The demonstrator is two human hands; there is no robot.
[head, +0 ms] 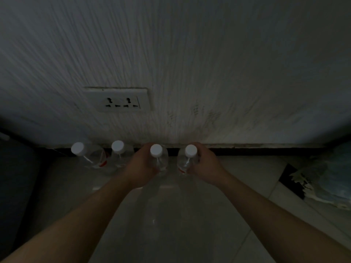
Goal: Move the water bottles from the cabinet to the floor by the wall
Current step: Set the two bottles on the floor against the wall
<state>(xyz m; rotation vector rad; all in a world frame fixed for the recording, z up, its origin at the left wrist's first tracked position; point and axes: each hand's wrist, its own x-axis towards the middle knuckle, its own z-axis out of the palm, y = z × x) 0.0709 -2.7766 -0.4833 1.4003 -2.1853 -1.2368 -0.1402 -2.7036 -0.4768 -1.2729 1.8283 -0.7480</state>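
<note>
At frame centre, my left hand (141, 164) and right hand (206, 164) each grip a clear white-capped plastic water bottle (158, 158) (187, 160) beside the textured white wall (190, 73).

4 bottles (121, 154) in row on floor (171, 215) along wall (190, 63); socket (121, 100) above left pair

The tiled floor (190, 224) carries four capped bottles in a row along the wall's foot: far-left bottle (89, 154), second bottle (119, 150), third bottle (160, 160), fourth bottle (185, 160).
</note>
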